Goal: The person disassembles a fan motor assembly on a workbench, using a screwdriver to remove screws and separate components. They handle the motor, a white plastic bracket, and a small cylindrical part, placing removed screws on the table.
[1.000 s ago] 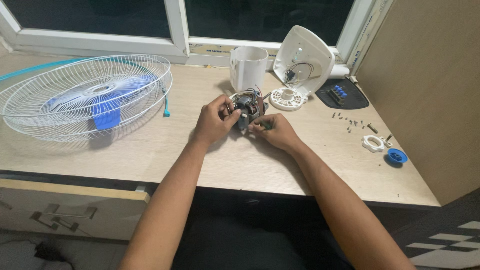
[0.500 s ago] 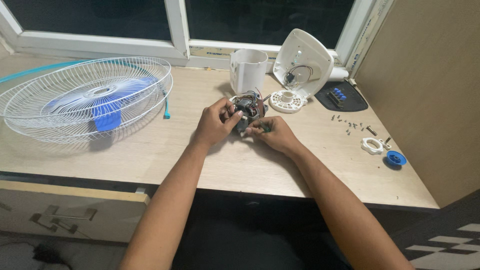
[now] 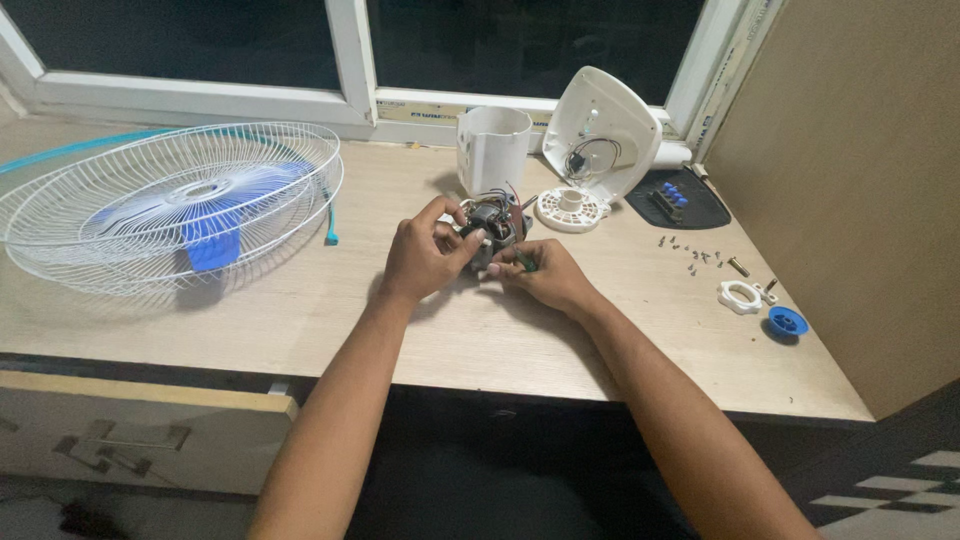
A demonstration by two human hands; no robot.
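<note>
Since the earlier frames we see little change: both hands stay clasped on the small fan motor (image 3: 492,228) at the middle of the bench (image 3: 300,300), the left hand (image 3: 425,258) gripping its near side, the right hand (image 3: 545,278) closed on its lower edge. The hands hide most of the motor, so we cannot make out its wiring or any tool. Behind it stand the white housing (image 3: 492,148) and rear cover (image 3: 605,130); the wire guard (image 3: 170,200) lies left
</note>
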